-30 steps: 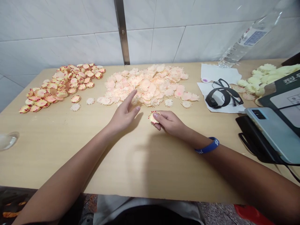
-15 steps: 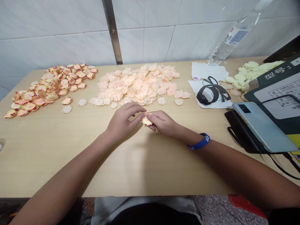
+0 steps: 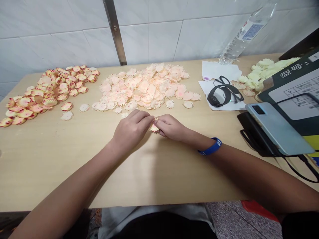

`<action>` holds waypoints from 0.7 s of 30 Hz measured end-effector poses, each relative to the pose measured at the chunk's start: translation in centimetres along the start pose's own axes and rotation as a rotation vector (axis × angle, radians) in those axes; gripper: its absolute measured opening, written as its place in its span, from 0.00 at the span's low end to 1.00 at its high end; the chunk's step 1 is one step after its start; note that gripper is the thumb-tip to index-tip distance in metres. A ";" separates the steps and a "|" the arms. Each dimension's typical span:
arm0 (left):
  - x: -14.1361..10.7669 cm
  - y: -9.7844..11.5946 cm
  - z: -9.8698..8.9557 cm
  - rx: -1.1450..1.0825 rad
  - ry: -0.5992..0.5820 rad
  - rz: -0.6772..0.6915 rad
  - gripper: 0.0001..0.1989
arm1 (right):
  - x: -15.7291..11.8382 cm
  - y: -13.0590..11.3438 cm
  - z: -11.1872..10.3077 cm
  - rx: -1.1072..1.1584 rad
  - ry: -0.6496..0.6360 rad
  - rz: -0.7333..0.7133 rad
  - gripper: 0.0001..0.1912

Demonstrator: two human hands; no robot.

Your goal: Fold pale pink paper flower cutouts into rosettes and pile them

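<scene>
My left hand and my right hand meet over the wooden table, their fingertips pinching a small peach paper flower between them. The fingers hide most of it, and it looks folded or cupped. Just beyond my hands lies a large heap of flat, peach, scallop-edged paper flowers. Further left is a heap of cupped flowers with red-tinged edges.
Pale yellow paper flowers lie at the far right. Nearby are a black band on white paper, a smartphone, a dark printed folder and a plastic water bottle. A tiled wall backs the table.
My left hand has moved from open beside the flower to gripping it with my right hand. The flower now looks more tightly gathered, and the view has shifted slightly.
</scene>
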State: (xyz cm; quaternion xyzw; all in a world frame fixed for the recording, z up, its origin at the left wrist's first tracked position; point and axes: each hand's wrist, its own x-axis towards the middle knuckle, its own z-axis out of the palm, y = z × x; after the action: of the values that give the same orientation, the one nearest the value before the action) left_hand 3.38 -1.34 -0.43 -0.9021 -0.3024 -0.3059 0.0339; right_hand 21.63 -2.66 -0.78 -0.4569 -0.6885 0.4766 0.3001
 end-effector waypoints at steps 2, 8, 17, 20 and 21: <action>0.0 0.2 -0.1 0.051 -0.013 0.003 0.11 | 0.1 -0.1 0.0 0.006 -0.001 0.039 0.20; 0.4 0.5 -0.4 0.190 -0.054 0.022 0.14 | 0.4 -0.3 0.0 -0.015 0.001 0.046 0.22; 0.5 -0.1 0.0 0.314 0.001 0.134 0.13 | 0.5 -0.6 0.1 -0.022 0.003 0.101 0.21; 0.5 -0.5 0.3 0.313 0.021 0.135 0.13 | 0.6 -0.3 0.3 -0.024 0.029 0.082 0.20; 0.5 -0.6 0.4 0.313 0.027 0.129 0.13 | 0.6 -0.2 0.3 -0.039 0.045 0.066 0.19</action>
State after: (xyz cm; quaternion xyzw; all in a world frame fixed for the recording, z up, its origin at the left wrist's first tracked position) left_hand 3.54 -0.49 -0.56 -0.8991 -0.2874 -0.2645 0.1975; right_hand 21.05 -2.26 -0.76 -0.4956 -0.6752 0.4623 0.2910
